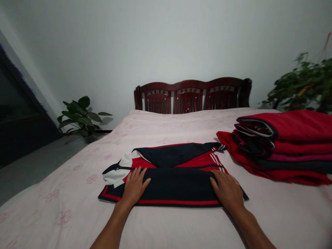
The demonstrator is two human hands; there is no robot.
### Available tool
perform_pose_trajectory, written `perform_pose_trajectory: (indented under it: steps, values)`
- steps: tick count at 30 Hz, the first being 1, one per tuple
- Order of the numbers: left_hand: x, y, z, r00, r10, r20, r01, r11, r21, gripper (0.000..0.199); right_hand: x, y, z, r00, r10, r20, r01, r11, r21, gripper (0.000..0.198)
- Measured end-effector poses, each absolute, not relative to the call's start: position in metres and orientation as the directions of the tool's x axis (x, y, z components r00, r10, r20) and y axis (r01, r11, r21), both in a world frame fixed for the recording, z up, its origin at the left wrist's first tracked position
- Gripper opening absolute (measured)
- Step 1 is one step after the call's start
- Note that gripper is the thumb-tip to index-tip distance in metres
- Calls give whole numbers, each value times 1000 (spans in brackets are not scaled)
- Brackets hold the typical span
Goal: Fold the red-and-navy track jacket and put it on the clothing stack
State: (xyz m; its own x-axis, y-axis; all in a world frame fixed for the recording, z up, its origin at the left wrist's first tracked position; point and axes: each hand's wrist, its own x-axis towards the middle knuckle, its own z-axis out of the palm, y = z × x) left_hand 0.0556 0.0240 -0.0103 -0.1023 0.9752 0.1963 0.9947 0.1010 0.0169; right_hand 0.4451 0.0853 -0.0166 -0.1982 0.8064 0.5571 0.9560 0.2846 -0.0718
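A navy, red and white zip jacket (pixel 178 183) lies on the bed in front of me, its collar to the left and its striped hem to the right. Both sleeves are folded in lengthwise over the body. My left hand (pixel 134 185) rests on the near sleeve close to the collar, fingers stretched out. Near the hem, my right hand (pixel 227 188) lies flat on the same folded part, covering its right end. Neither hand grasps the cloth.
To the right stands a stack of folded red and navy garments (pixel 298 145) on the pink flowered bedsheet (pixel 64 204). Behind the bed is a dark wooden headboard (pixel 188 97). A potted plant (pixel 80 117) stands at left, and a leafy plant (pixel 306 86) at right.
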Motion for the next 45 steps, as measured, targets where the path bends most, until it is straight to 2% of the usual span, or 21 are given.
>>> perform_pose_trajectory:
  steps: [29, 45]
  values:
    - [52, 25, -18, -98, 964, 246, 995, 93, 31, 55, 446, 85, -16, -211, 796, 567, 956, 289, -51, 31]
    - [53, 25, -16, -101, 972, 211, 995, 97, 29, 56, 444, 85, -14, -194, 813, 549, 955, 284, -83, 31]
